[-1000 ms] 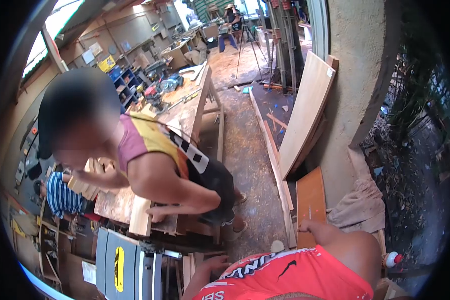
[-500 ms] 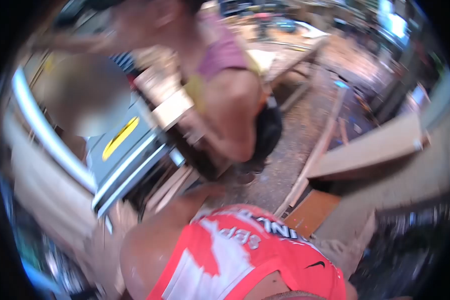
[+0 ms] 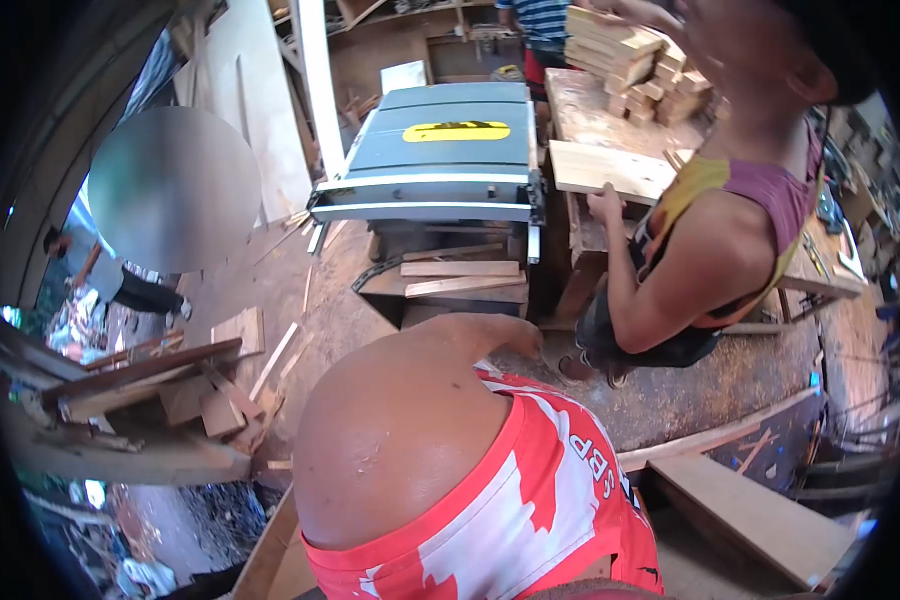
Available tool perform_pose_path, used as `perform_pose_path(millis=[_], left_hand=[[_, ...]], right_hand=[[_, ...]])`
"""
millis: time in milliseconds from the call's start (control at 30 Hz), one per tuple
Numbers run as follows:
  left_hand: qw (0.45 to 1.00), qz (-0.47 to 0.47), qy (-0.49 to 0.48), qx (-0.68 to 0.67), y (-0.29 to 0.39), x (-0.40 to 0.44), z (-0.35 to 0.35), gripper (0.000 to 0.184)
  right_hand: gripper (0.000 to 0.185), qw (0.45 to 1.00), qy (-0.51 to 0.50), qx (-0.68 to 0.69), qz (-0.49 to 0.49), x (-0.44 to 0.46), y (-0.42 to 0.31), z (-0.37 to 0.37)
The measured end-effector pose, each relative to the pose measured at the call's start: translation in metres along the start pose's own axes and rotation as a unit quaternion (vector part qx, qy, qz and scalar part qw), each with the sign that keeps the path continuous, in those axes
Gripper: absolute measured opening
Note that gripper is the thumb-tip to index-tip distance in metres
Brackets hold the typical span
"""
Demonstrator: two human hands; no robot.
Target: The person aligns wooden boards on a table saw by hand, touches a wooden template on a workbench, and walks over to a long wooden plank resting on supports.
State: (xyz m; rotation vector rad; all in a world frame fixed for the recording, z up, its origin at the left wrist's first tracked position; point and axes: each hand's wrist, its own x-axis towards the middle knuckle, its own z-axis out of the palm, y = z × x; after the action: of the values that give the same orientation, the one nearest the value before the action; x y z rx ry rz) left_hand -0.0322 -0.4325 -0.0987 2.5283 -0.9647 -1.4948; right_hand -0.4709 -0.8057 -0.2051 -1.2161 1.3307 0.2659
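Observation:
My bare left shoulder (image 3: 390, 440) and upper arm fill the lower middle of the head view, beside my red and white jersey (image 3: 540, 480). The forearm (image 3: 505, 332) bends forward across my front, and its far end is hidden behind the arm and jersey. Neither of my hands can be made out. Closest ahead of the forearm is a table saw (image 3: 440, 110) with a grey top and a yellow insert. Cut wood strips (image 3: 460, 270) lie on the shelf below its front rail.
A co-worker (image 3: 710, 230) stands close on the right, one hand on a pale board (image 3: 610, 170) at a workbench with stacked wood blocks (image 3: 660, 80). Scrap wood (image 3: 200, 390) lies at left, a long plank (image 3: 755, 515) at lower right. Another person (image 3: 120, 275) is far left.
My view has swung left and steadied. The table saw now sits near the centre, and the co-worker appears on the right instead of the upper left.

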Motion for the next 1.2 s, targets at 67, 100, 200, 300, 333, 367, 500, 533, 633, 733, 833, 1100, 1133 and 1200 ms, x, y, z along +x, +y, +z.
perform_pose_path(millis=[67,100,200,300,333,367,500,533,633,733,833,1100,1133,1200], left_hand=[[1.0,-0.008,0.006,-0.01,-0.003,-0.009,0.005,0.056],[1.0,-0.007,0.009,-0.011,-0.002,-0.011,0.004,0.056],[1.0,0.01,0.011,0.002,0.01,-0.004,-0.015,0.055],[0.996,0.06,-0.014,0.067,0.042,0.027,-0.075,0.054],[0.991,0.077,-0.038,0.104,0.06,0.042,-0.102,0.054],[0.984,0.091,-0.056,0.141,0.077,0.058,-0.124,0.053],[0.993,0.092,-0.001,0.075,0.08,0.095,-0.127,0.052],[0.998,0.053,-0.021,0.03,0.096,0.083,-0.131,0.051],[0.998,0.054,-0.034,0.03,0.114,0.088,-0.134,0.052],[0.984,0.141,-0.022,0.11,0.136,0.113,-0.119,0.051],[0.952,0.204,-0.083,0.211,0.196,0.128,-0.108,0.05],[0.854,0.41,-0.231,0.221,0.421,0.159,-0.01,0.052],[0.838,0.427,-0.241,0.238,0.445,0.167,0.007,0.053],[0.805,0.454,-0.255,0.284,0.493,0.167,0.036,0.054]], right_hand=[[0.049,1.0,-0.005,-0.009,-0.007,0.004,-0.009,-0.001],[0.049,1.0,-0.007,-0.012,-0.01,0.005,-0.012,-0.003],[0.049,1.0,-0.011,-0.018,-0.018,0.008,-0.016,-0.004],[0.049,1.0,0.003,-0.01,-0.02,0.001,-0.002,-0.003],[0.05,1.0,0.008,-0.008,-0.021,0.003,0.006,-0.003],[0.05,1.0,0.012,-0.012,-0.026,0.001,0.009,-0.004],[0.051,0.997,0.025,-0.06,-0.044,-0.038,-0.006,-0.005],[0.051,0.995,0.054,-0.073,-0.028,-0.056,-0.01,0.003],[0.053,0.997,0.044,-0.06,-0.019,-0.03,0.04,0.011],[0.056,0.996,0.062,-0.064,0.001,-0.049,0.044,0.012],[0.054,0.986,0.113,-0.116,-0.023,-0.042,0.068,0.014],[0.052,0.967,0.239,-0.004,-0.092,-0.076,0.043,-0.005],[0.049,0.96,0.261,0.022,-0.102,-0.076,0.039,-0.009],[0.048,0.951,0.258,0.119,-0.118,-0.089,0.021,-0.026]])
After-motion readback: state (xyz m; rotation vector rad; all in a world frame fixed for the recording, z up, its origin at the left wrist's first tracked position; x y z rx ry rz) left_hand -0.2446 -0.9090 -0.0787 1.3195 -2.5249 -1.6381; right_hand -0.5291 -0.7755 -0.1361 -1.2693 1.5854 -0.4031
